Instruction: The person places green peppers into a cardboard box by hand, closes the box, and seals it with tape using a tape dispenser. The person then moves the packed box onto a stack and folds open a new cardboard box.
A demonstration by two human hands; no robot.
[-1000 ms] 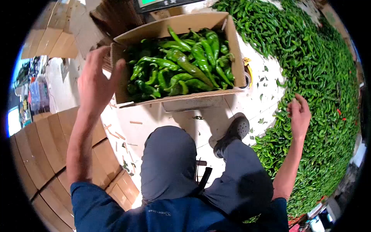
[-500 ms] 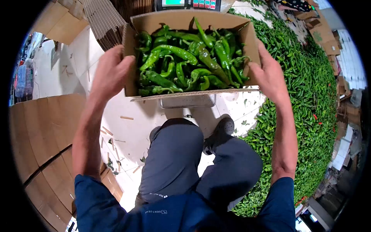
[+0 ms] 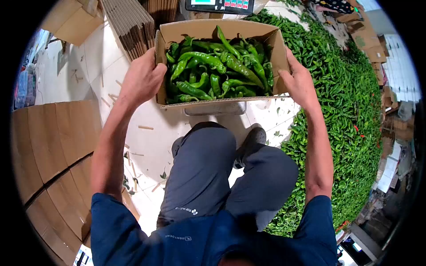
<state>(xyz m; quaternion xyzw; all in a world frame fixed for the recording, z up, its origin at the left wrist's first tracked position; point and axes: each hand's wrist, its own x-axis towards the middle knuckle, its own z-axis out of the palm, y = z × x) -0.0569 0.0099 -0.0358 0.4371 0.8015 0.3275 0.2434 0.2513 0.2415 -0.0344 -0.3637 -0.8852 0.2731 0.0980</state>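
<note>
An open cardboard box [image 3: 217, 27] full of long green peppers [image 3: 239, 69] is held between my two hands in front of my knees. My left hand [image 3: 145, 76] grips its left end wall, thumb on the near side and fingers hidden behind the cardboard. At the opposite end, my right hand [image 3: 298, 82] clasps the right wall, its thumb over the edge inside. Beneath the box the metal pan of a scale [image 3: 215, 109] shows; whether the box touches it, I cannot tell. The scale's display and keypad [image 3: 219, 4] stand just beyond the box.
A wide heap of green peppers [image 3: 341, 119] covers the floor on the right, with a few red ones. Flattened cartons [image 3: 128, 26] are stacked at the upper left. Closed cardboard boxes [image 3: 57, 137] stand at the left. Small sticks and leaves lie on the pale tiles.
The box looks smaller and its left end sits further right in view, with both hands still on its ends. More of the scale's keypad unit now shows, and the view has shifted slightly.
</note>
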